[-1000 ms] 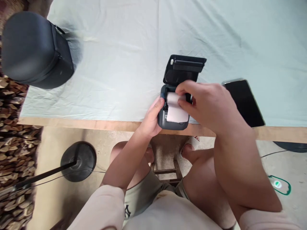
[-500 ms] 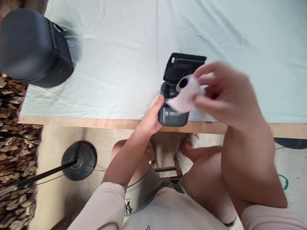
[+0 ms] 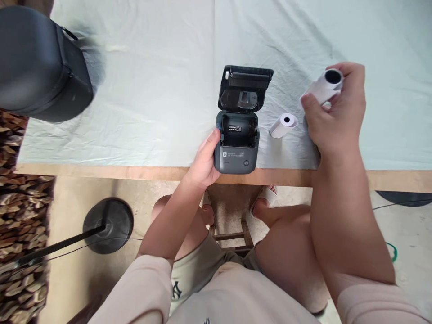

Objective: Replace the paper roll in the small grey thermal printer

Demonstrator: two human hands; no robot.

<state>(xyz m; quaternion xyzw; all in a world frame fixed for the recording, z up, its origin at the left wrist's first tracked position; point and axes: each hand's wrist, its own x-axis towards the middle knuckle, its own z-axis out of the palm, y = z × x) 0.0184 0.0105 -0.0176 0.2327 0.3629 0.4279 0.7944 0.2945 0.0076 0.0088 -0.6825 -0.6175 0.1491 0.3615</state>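
Fingers of my right hand (image 3: pixel 334 112) closed round a paper roll (image 3: pixel 323 87), held just above the cloth toward the right side of the table (image 3: pixel 135 172). Roll's long axis slants from lower left up to upper right, open core end facing up at me. Thumb on the near left side, fingertips wrapped over the far end.

Second paper roll (image 3: pixel 282 124) lies loose on the cloth just left of that hand, apart from it, same slant, core also showing.

Further left, near the front edge: small dark printer (image 3: pixel 236 144), lid tipped back and open, paper bay bare. It lies to the left and slightly nearer me than the held roll. My left hand (image 3: pixel 204 157) grips its left side, thumb on the top corner, fingers round the body.

Right hand is the nearer one to both rolls; left is pinned to the printer.

Black case (image 3: pixel 40 67) at the far left corner, well apart.
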